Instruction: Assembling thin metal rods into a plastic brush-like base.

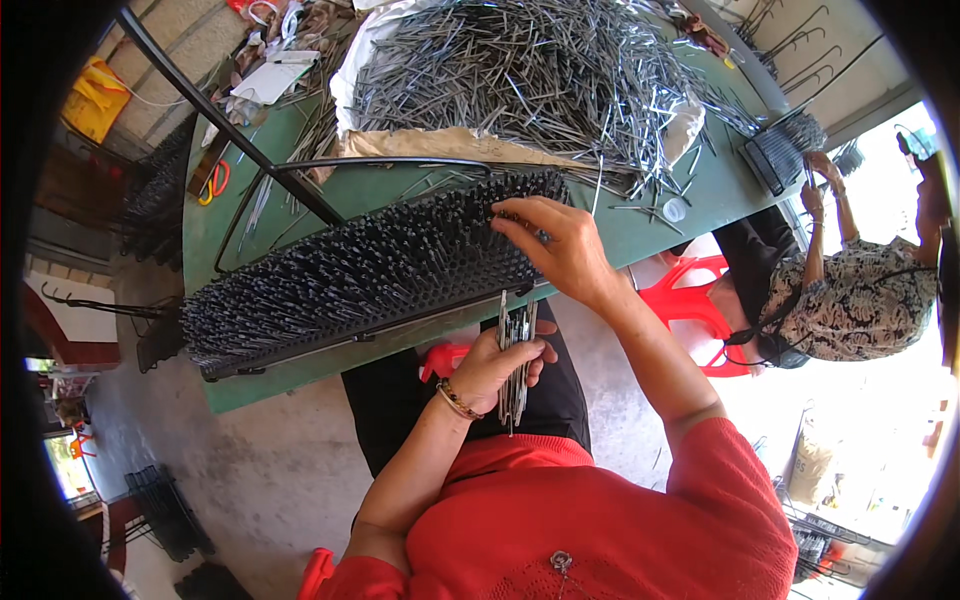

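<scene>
My left hand point(487, 370) is closed round a bundle of thin metal rods point(515, 390), held upright over my lap. My right hand point(560, 243) reaches over the right end of a long black rack point(340, 275) densely filled with upright dark rods. Its thumb and fingers are bent together at the rod tops; what lies between them is too small to make out. The rack rests slantwise along the near edge of the green table point(635, 240), and a bent black metal frame point(235, 130) rises behind it.
A big heap of loose metal rods point(510, 75) lies on white and brown sheeting at the back. Orange-handled scissors point(214, 184) and a small clear cap point(674, 209) are on the table. On the right, a co-worker point(845, 295) handles another rack point(783, 152), near a red plastic chair point(690, 310).
</scene>
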A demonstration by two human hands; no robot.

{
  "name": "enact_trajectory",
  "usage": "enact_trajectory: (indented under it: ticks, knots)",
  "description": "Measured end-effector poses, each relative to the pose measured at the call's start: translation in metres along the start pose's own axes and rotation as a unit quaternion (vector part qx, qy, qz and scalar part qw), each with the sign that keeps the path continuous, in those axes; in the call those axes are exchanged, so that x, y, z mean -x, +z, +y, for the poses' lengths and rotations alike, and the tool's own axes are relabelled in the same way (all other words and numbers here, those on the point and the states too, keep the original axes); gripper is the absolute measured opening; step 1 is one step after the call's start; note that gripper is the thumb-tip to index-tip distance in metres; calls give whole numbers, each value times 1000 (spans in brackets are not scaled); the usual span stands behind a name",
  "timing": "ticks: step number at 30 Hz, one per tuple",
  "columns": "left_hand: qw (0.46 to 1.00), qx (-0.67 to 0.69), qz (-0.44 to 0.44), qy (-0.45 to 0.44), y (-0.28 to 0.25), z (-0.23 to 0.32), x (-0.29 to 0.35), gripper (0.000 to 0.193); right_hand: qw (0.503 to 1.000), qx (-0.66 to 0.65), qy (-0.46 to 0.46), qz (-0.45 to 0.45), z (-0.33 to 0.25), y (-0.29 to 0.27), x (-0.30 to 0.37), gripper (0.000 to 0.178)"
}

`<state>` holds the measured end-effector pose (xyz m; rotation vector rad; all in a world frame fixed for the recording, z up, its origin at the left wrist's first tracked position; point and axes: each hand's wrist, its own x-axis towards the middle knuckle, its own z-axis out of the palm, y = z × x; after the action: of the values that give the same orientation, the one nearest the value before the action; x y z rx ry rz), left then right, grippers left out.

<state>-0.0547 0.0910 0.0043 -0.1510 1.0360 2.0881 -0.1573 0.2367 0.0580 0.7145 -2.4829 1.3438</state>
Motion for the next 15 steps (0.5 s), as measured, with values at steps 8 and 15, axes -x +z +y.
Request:
enact_trajectory:
  ticks: [8, 15]
  knots:
    - [1000, 20, -9, 1, 1, 0, -2, 33, 986, 64, -153, 20, 13, 10, 0, 26]
    - [1000, 10, -5, 2, 1, 2, -1, 36, 982, 76, -172, 25, 9, 14, 5, 28]
